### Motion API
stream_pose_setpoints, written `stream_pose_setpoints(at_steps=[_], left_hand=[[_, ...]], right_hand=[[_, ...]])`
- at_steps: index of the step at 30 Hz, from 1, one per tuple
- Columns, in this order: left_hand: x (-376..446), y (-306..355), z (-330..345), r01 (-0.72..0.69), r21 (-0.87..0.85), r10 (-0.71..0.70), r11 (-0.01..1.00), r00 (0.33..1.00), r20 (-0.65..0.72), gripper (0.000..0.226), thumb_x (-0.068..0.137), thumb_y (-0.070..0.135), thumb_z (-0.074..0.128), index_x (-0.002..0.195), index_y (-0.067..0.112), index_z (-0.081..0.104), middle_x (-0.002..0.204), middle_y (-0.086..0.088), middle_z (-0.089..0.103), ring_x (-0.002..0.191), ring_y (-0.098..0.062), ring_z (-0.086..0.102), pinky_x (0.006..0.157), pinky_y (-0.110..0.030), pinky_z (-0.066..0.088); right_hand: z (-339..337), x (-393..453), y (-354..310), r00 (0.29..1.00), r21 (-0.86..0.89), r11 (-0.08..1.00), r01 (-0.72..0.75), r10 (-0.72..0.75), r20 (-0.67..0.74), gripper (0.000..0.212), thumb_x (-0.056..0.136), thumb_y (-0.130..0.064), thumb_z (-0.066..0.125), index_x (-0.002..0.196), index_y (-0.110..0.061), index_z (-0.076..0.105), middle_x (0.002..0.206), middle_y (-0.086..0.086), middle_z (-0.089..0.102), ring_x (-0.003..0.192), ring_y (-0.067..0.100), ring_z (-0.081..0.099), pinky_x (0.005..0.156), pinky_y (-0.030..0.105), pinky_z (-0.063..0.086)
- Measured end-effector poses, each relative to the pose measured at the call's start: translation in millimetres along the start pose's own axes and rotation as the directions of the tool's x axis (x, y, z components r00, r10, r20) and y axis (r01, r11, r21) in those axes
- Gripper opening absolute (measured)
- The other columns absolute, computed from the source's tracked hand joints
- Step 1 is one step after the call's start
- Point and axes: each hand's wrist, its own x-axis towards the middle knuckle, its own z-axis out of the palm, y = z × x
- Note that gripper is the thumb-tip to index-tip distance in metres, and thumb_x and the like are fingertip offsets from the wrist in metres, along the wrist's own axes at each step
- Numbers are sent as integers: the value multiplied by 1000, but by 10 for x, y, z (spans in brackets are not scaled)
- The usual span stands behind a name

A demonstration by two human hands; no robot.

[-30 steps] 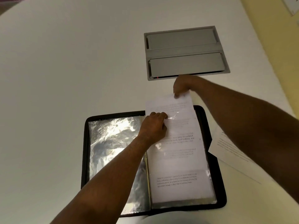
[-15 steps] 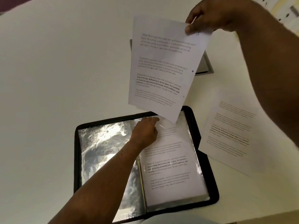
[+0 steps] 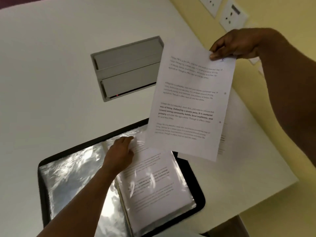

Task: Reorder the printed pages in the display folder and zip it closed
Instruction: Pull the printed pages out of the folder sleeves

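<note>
White printed page (image 3: 188,106) hangs below the right hand's (image 3: 234,44) grip.

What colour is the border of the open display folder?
Black, seen in the head view on the display folder.

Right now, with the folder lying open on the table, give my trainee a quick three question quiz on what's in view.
1. True or false: the display folder is zipped shut.
2. Which hand holds the loose printed page in the air? A left, B right.
3. Fill in: the left hand rests on the folder's top ____ sleeve.

Key: 1 false, it lies open. 2 B, the right hand pinches its top edge. 3 plastic.
</note>
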Motion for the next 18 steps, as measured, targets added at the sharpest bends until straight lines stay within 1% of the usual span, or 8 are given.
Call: stream_pose_setpoints(at_steps=[5, 7, 8, 9, 11, 12, 15, 18], left_hand=[[48, 18, 12, -17, 28, 17, 999, 1000, -15, 59, 84, 9, 63, 141, 10, 46, 138, -14, 51, 127, -34, 45, 100, -43, 42], [79, 32, 14, -7, 39, 7, 999, 1000, -2, 59, 84, 8, 63, 141, 10, 46, 137, -14, 51, 126, -34, 46, 99, -44, 43], [95, 32, 17, -5, 46, 4, 999, 1000, 5, 59, 84, 9, 63, 141, 11, 46, 136, -14, 51, 125, -35, 47, 98, -44, 43], [104, 26, 13, -2, 50, 1, 999, 1000, 10, 59, 84, 9, 64, 141, 11, 46, 136, -14, 51, 124, -35, 47, 98, -45, 43], [137, 36, 19, 5, 62, -7, 998, 1000, 22, 59, 85, 11, 63, 141, 12, 45, 137, -14, 50, 124, -34, 48, 98, -45, 44], [149, 48, 18, 12, 68, -14, 998, 1000, 28, 59, 85, 12, 63, 141, 12, 45, 137, -13, 50, 124, -34, 48, 98, -45, 44], [189, 109, 33, 19, 87, -23, 996, 999, 39, 58, 86, 12, 63, 141, 12, 45, 137, -13, 49, 124, -33, 47, 96, -45, 45], [214, 148, 49, 11, 85, -14, 996, 999, 36, 58, 85, 11, 64, 140, 11, 46, 136, -13, 49, 124, -33, 47, 95, -45, 46]], right_hand=[[34, 77, 709, 990, -31, 994, -101, 103, 92, 78, 33, -53, 92, 99, -15, 73, 96, 6, 76, 82, 17, 72, 75, 30, 60], [73, 124, 979, 983, -37, 990, -138, 142, 119, 93, 22, -63, 91, 100, -15, 74, 93, 5, 76, 81, 18, 72, 71, 30, 60], [99, 144, 1104, 980, -42, 987, -156, 160, 119, 85, 28, -61, 91, 98, -16, 74, 93, 6, 76, 79, 17, 72, 66, 27, 60], [137, 157, 1191, 976, -56, 982, -178, 183, 118, 67, 43, -54, 91, 96, -16, 74, 96, 8, 75, 76, 17, 71, 63, 25, 58], [201, 194, 1380, 967, -43, 971, -234, 237, 97, 28, 73, -30, 80, 96, -16, 73, 102, 13, 73, 75, 17, 69, 63, 26, 56], [233, 221, 1478, 965, -51, 967, -249, 253, 75, 20, 80, -22, 76, 98, -14, 72, 103, 13, 72, 77, 18, 68, 65, 27, 55], [342, 297, 1757, 963, -168, 950, -264, 270, 10, 20, 86, -24, 72, 104, -15, 72, 102, 8, 70, 92, 25, 66, 69, 29, 51], [440, 376, 1929, 965, -239, 936, -260, 260, -35, 23, 87, -31, 71, 104, -17, 72, 113, 7, 68, 107, 26, 62, 88, 37, 50]])
